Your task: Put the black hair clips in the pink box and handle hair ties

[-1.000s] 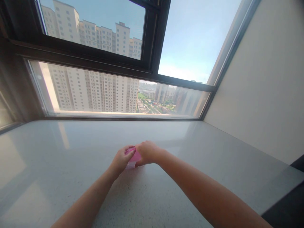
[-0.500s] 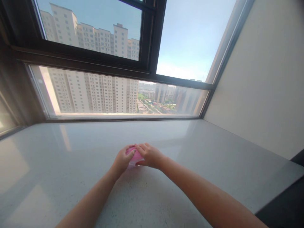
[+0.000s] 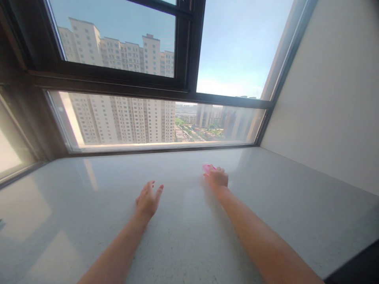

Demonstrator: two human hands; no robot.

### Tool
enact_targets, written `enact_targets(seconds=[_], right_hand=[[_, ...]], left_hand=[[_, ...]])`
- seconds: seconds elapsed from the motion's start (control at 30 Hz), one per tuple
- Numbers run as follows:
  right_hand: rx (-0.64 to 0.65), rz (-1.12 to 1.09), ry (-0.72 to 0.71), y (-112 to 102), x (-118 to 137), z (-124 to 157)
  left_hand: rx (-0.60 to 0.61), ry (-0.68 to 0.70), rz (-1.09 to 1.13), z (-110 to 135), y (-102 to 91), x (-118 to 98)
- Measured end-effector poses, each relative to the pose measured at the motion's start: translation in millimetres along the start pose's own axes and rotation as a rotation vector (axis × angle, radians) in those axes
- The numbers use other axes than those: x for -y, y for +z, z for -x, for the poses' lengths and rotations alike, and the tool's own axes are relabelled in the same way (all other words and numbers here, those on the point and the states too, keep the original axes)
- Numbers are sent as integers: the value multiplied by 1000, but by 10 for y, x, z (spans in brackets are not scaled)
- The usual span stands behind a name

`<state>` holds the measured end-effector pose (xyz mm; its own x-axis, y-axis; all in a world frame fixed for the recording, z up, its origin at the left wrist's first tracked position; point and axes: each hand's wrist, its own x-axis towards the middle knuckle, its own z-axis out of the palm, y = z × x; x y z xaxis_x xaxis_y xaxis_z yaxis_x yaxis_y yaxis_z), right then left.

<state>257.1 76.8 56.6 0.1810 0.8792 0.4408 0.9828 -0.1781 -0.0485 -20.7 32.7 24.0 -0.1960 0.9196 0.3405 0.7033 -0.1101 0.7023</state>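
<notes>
A small pink, partly see-through object (image 3: 206, 169) is at the fingertips of my right hand (image 3: 218, 177), whose fingers are curled around its near right side. It has a brighter pink edge, and the hand hides much of it, so its exact kind cannot be made out. Below and to the left, my left hand (image 3: 149, 200) is over the pale speckled sill (image 3: 177, 244). Its thumb and fingers are apart, with nothing between them.
A large window with dark frames (image 3: 118, 85) rises behind the sill. A white wall (image 3: 331, 102) bounds the right side. Something dark (image 3: 358, 264) sits at the lower right corner. Tall buildings (image 3: 127, 118) stand outside the glass.
Both hands held the pink object together earlier. My left hand has let go and drawn back slightly; my right hand has carried the object right and farther toward the window.
</notes>
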Motion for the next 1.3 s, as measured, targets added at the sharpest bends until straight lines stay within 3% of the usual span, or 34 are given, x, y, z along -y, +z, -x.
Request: enact_targets(seconds=[0.13, 0.33, 0.43, 0.5, 0.53, 0.57, 0.7, 0.8, 1.0, 1.3], right_hand=[[20, 46, 160, 88, -300, -173], [9, 49, 211, 13, -234, -183], [-70, -4, 147, -142, -102, -98], [-134, -372, -63, -221, 58, 35], [-82, -589, -157, -242, 162, 130], [-37, -656, -200, -247, 276, 242], [146, -833, -243, -173, 697, 756], [317, -967, -301, -105, 826, 1000], [566, -1148, -409, -20, 804, 921], [846, -1254, -466, -13, 748, 808]], left_hand=[[-98, -70, -155, -57, -46, 19], [-140, -31, -190, -52, -60, -37], [-97, 24, -130, -52, -77, -56], [-70, 44, -83, -48, -88, -59], [-58, 47, -60, -38, -91, -58], [-42, 45, -36, -20, -92, -59], [78, 26, 67, 135, -55, -103], [199, 49, 164, 279, 14, -178], [432, 117, 316, 269, 98, -197], [449, 65, 379, 41, 50, -75]])
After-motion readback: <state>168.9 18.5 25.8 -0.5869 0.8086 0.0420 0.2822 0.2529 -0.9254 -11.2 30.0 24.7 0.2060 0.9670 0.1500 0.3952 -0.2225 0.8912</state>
